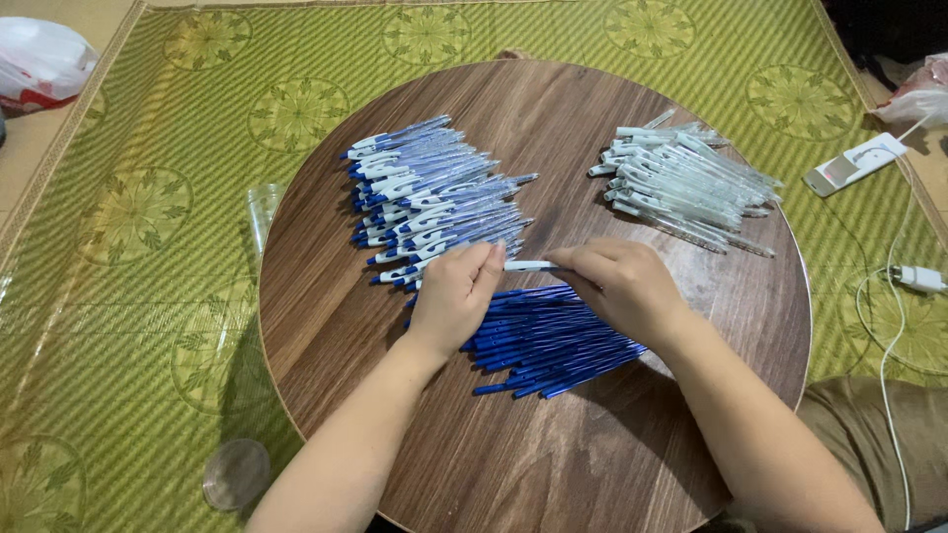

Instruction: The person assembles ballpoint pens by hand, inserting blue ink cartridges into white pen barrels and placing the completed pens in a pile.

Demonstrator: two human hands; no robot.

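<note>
Setting: a round wooden table point(553, 454) with a dark walnut grain is seen from above, laid on a green woven mat point(138, 247) patterned with round leaf medallions.

Left hand point(452, 296): it is held over the middle of the table, fingers curled closed, pinching the left end of a white pen piece point(528, 266).

Right hand point(622, 286): it is placed just right of the left hand, fingers bent and closed around the right end of the same pen piece. The piece is thus held level between both hands, just above the table's centre.

Blue refills point(548, 341): a heap of thin blue sticks is spread on the table directly beneath both hands, fanned toward the table's near right edge.

Finished pens point(434, 192): a stack of white and blue pens is piled on the far left part of the table, touching the area just beyond the left hand.

Clear barrels point(686, 183): a pile of pale see-through pen tubes is laid on the far right part of the table, well apart from the hands.

Off the table, left: a clear round lid point(236, 474) is seen near the near left edge, and a clear plastic cup point(263, 212) lies beside the left rim.

Off the table, right: a phone point(855, 163) with a white cable point(894, 326) rests on the mat beyond the right rim.

Far corners: a white plastic bag point(39, 59) is seen past the table's far left.
</note>
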